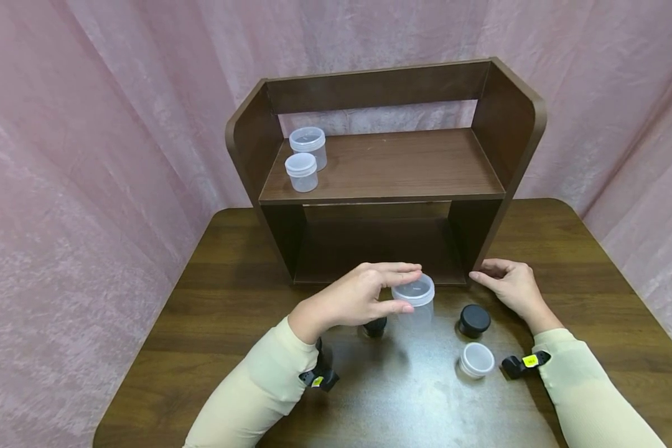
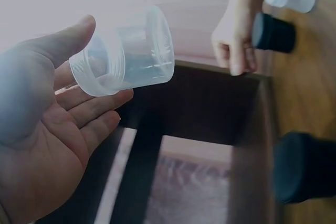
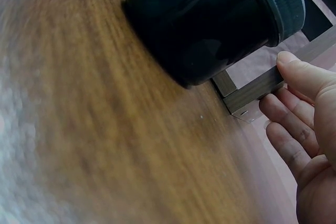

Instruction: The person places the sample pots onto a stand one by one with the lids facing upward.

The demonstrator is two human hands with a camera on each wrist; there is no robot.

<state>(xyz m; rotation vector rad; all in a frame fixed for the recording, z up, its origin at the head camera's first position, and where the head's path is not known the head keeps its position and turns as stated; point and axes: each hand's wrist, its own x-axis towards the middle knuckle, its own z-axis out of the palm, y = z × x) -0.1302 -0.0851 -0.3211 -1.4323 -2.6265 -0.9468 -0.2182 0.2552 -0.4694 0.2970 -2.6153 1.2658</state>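
My left hand holds a large clear plastic jar by its ribbed lid, thumb on one side and fingers on the other. The jar stands off the tabletop, in front of the lower compartment of a brown wooden shelf. At the shelf's lower right front corner is my right hand; its thumb and bent fingers grip the side panel's edge. Just beside that hand stands a black-lidded jar. Another dark jar sits partly hidden behind my left hand.
Two clear lidded jars, a larger one behind a smaller one, stand at the left of the upper shelf board. A small clear jar stands on the wooden table near the right wrist. A pink curtain hangs behind.
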